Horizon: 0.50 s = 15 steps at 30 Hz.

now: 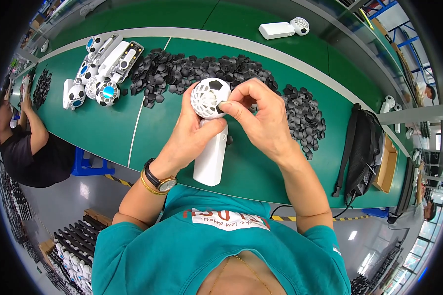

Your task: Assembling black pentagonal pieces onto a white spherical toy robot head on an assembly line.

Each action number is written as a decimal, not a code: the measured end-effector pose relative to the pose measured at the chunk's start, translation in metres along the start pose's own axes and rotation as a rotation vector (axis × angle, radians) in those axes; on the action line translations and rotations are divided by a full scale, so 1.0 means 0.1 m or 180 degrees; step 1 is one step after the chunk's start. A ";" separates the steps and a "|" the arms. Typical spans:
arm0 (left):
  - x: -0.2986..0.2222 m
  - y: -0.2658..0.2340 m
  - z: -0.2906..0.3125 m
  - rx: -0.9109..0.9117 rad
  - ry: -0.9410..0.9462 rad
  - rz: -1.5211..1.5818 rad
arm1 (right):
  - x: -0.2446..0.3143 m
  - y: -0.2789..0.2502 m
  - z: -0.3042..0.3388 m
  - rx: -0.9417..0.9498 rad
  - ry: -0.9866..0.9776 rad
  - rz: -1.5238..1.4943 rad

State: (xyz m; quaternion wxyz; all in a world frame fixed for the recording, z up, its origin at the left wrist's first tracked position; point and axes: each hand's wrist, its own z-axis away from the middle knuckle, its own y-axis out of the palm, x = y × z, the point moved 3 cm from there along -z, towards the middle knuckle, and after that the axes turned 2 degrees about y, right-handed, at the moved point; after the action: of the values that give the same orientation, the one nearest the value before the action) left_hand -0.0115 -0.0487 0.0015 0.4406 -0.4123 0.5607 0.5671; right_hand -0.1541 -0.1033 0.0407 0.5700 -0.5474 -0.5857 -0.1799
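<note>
A white handheld fan with a round, football-like grille head is gripped in my left hand. The fingers wrap the ball's left side, and the thumb crosses the neck where the handle starts. Black pentagon patches show on the ball's top and right side. My right hand is closed in a pinch at the ball's lower right, thumb and index finger on a black pentagon piece there. Beyond both hands, a long heap of loose black pentagon pieces spreads over the green table.
Several white football-headed fans are piled at the left. One more fan lies beyond the pale ledge. A black backpack and an open cardboard box stand at the right. Another person sits at the far left.
</note>
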 end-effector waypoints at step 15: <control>-0.47 0.09 -0.41 0.0494 0.0608 -0.0671 | -0.08 -0.14 -0.51 0.1187 0.0797 -0.2775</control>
State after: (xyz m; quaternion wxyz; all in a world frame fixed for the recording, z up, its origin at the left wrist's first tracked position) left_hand -0.0087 -0.0910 0.0483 0.4729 -0.4856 0.5957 0.4310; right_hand -0.1437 -0.1541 0.0541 0.5960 -0.1141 -0.7095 -0.3583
